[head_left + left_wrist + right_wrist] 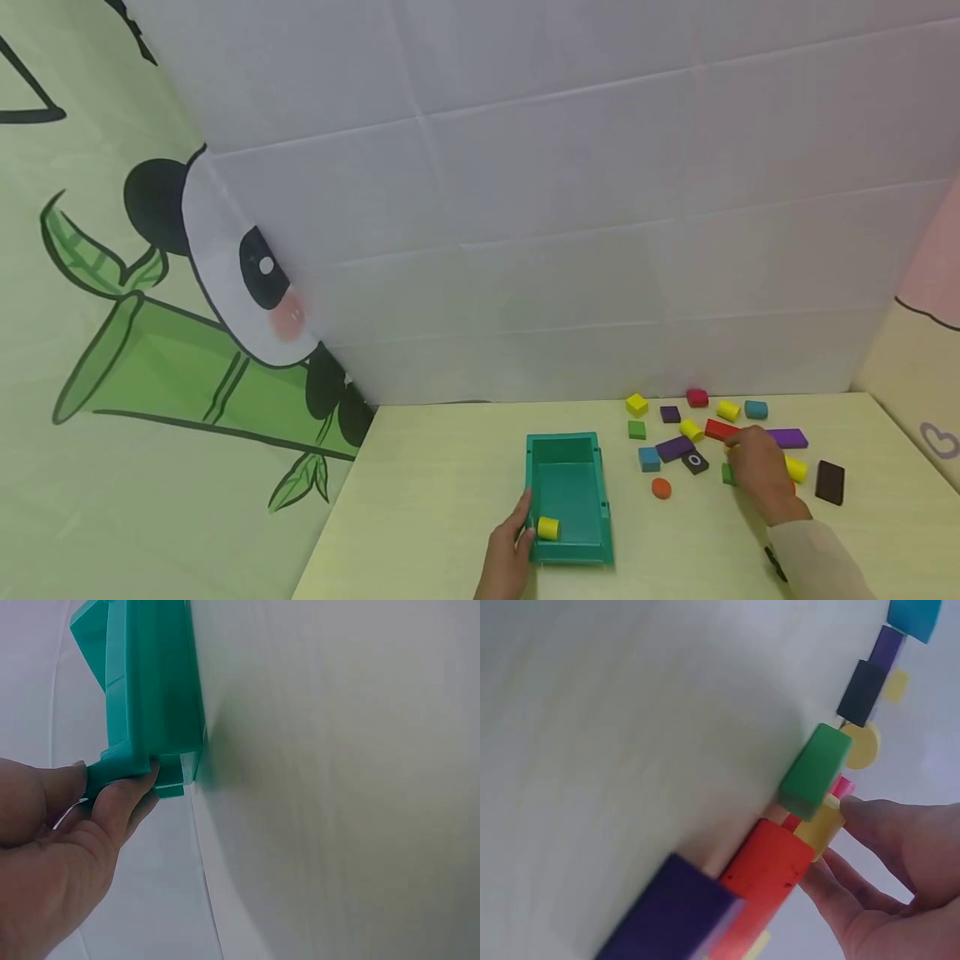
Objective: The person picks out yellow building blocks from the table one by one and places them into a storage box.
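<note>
Left hand: the left hand (507, 557) holds the near left corner of the open teal plastic bin (592, 467); in the left wrist view its fingers (127, 796) and thumb are curled round the bin's rim (120, 761).
Bin: it sits on the pale yellow-green counter (450, 467), near the front edge, with one yellow cylinder block (548, 528) lying inside at the near end.
Right hand: the right hand (761, 472) is down among the scattered blocks to the right of the bin. The right wrist view shows its fingers (885, 825) loosely bent and touching a yellow block (821, 825); I cannot tell whether they have pinched it yet.
Blocks nearby: a green cuboid block (815, 769) and a red cylinder block (769, 862) lie packed against the yellow one, with a dark purple block (671, 915) just beside the red.
Risk, crowding: as I judge it, the fingers could knock the green or red neighbour aside, since all three touch.
Risk, rolling: round pieces such as the red cylinder may roll across the counter if nudged.
Risk, grip: a light pinch on a small smooth block could slip.
Risk, bin: held only at one corner, the bin might swivel if bumped.
Surface: smooth, matt, pale counter; an orange disc (661, 488) and a black rectangular tile (829, 482) lie apart from the main cluster.
Room: a white creased cloth backdrop (570, 208) hangs behind; a panda-and-bamboo print (172, 333) covers the left side.
</note>
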A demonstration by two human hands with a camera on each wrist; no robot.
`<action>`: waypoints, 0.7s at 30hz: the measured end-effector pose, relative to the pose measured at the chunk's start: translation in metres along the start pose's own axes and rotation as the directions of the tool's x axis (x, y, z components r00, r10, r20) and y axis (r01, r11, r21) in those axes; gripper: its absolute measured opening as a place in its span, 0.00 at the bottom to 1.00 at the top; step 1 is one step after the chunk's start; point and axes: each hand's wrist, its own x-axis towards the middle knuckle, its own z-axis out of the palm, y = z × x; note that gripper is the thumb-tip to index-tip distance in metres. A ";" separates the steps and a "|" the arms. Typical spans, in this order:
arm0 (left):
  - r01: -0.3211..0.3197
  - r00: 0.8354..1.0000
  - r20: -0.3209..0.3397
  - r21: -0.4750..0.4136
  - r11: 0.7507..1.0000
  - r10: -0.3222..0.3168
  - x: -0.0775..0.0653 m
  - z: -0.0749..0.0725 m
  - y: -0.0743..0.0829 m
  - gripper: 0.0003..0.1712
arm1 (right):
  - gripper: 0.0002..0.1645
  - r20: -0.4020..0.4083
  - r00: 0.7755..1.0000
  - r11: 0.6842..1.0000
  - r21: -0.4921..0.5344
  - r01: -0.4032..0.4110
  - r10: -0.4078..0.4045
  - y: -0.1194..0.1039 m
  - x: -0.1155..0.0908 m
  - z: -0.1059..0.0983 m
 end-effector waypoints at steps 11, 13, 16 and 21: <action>0.037 0.999 0.015 -0.013 0.999 -0.036 0.002 0.001 -0.001 0.32 | 0.08 -0.129 0.983 0.991 -0.012 0.133 -0.133 -0.015 0.000 -0.001; 0.035 0.999 0.016 -0.011 0.999 -0.035 0.002 0.001 -0.001 0.32 | 0.07 -0.159 0.976 0.988 -0.011 0.152 -0.152 -0.018 0.001 -0.001; 0.035 0.999 0.017 -0.015 0.999 -0.035 0.002 0.001 0.000 0.32 | 0.07 -0.183 0.968 0.985 -0.007 0.171 -0.170 -0.023 0.001 -0.001; 0.035 0.999 0.018 -0.025 0.999 -0.035 0.001 0.000 0.001 0.32 | 0.09 -0.191 0.967 0.985 0.001 0.172 -0.168 -0.030 0.000 -0.001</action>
